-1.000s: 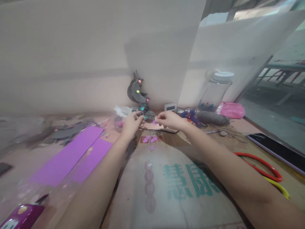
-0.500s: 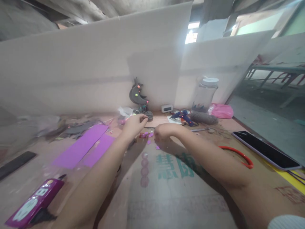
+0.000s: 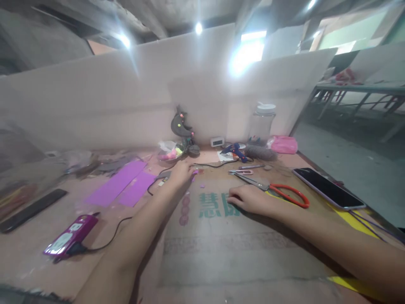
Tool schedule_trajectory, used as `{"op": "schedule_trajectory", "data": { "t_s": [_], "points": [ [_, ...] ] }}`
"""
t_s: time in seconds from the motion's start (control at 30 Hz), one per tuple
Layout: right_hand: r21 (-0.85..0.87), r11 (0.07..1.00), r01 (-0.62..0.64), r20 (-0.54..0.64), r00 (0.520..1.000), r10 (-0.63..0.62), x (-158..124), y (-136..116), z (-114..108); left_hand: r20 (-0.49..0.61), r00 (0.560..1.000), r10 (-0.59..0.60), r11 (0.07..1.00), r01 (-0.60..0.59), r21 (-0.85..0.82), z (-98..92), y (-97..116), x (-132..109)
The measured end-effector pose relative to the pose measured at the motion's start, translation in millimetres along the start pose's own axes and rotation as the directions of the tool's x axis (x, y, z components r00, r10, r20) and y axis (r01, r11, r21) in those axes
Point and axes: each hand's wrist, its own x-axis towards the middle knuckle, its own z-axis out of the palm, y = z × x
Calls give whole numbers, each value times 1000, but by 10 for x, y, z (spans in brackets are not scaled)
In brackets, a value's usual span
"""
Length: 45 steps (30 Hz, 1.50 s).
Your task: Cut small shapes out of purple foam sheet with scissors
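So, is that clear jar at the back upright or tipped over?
Upright: the clear jar stands with its white lid uppermost.

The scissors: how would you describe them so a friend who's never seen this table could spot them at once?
Start with the printed board in the middle of the table, and find the right hand over its green characters. Just beyond that hand lie the scissors, blades pointing left. Their orange-red handle sets them apart from the black-screened phone to their right.
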Motion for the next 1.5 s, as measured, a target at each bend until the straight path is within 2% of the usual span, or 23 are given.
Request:
{"op": "schedule_trajectory", "data": {
  "t_s": [0.13,0.3,0.43,0.53,0.67,0.73,0.8,0.83,0.97,1.07,1.13,1.2,1.33,1.5],
  "points": [
    [-3,1000,14,-104,994,-14,-29,-2,221,25,1000,7,999,-8,33,130,60,115],
    [24,998,50,-129,991,-46,-31,68,239,30,999,-25,999,26,-30,157,52,98],
    [46,997,64,-119,991,-58,-31,89,234,21,997,-77,981,79,-176,57,122,22],
    [67,995,71,-98,993,-64,-33,89,222,48,996,-79,935,90,-344,-130,334,-53],
    [130,989,74,-85,994,-64,-56,73,196,103,995,10,817,51,-574,-405,753,-217],
    [249,967,55,-132,991,-22,-80,64,187,147,988,42,614,91,-784,-477,930,-326],
    [416,909,38,-213,975,56,-110,59,178,159,984,75,491,103,-865,-489,1047,-423],
    [497,867,43,-253,962,98,-125,58,172,167,982,92,465,106,-879,-478,1084,-460],
    [742,663,102,-338,910,238,-171,44,153,209,968,139,505,113,-856,-395,1132,-509],
    [861,493,124,-316,890,328,-176,4,150,243,956,166,546,116,-829,-335,1125,-488],
    [899,418,129,-291,890,351,-168,-27,154,252,953,170,565,115,-817,-293,1123,-476],
    [905,407,125,-280,895,347,-155,-47,162,256,951,173,578,112,-808,-247,1124,-469],
    [889,444,111,-290,888,358,-128,-53,174,277,941,193,575,120,-809,-181,1126,-462],
    [894,438,89,-276,882,383,-110,-59,149,261,947,185,592,105,-799,-206,1091,-423]
  ]
}}
